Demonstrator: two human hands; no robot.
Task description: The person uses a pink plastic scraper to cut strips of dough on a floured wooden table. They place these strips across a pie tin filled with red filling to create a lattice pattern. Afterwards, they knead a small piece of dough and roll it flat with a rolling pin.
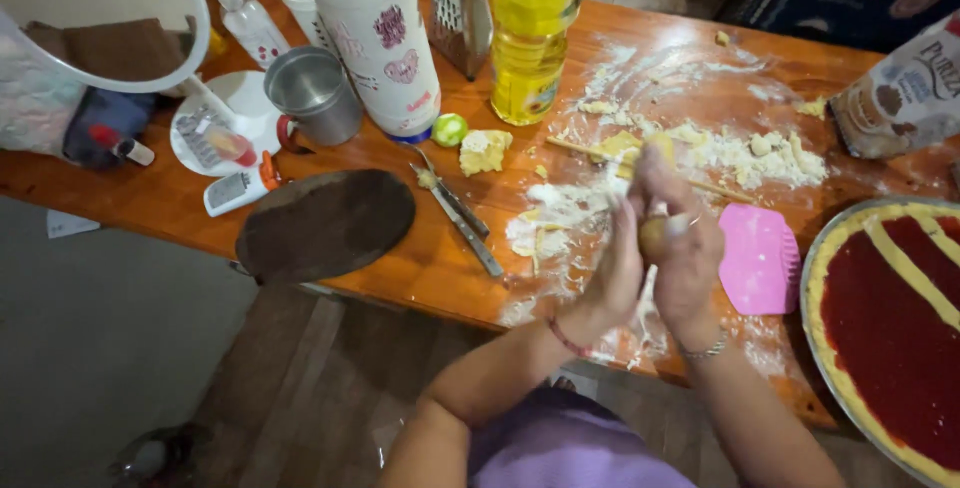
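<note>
Two hands meet palm to palm just right of the frame's centre, over the floured edge of the wooden table [420, 258]. The left hand [615, 273] and the right hand [685, 248] are pressed together around a small lump of dough [655, 236], pale yellow-brown, which shows only as a rounded bit in the gap between the palms. How it is shaped beyond that is hidden, so its long axis cannot be told; the palms themselves run upward in the frame, fingers pointing toward the table's far side.

Above the hands lie crumbled dough scraps [745, 153] in scattered flour, with a thin wooden stick [590, 151] running from left to right across them. A pink plastic scraper [758, 258] lies flat just right of the right hand. At the lower right edge sits a round tart [895, 338], red filling crossed by pale dough strips.

At the upper right edge lies a crumpled paper bag [900, 98], white and brown with print, tilted on its side. At top centre stands a clear bottle of yellow oil [530, 33], and left of it a metal grater [458, 8]. Further left stands a tall white flask [375, 38] bearing pink heart stickers, with a metal mug [312, 93] beside it. A dark oval board [325, 223] lies at centre left, a knife [462, 218] between it and the flour.
</note>
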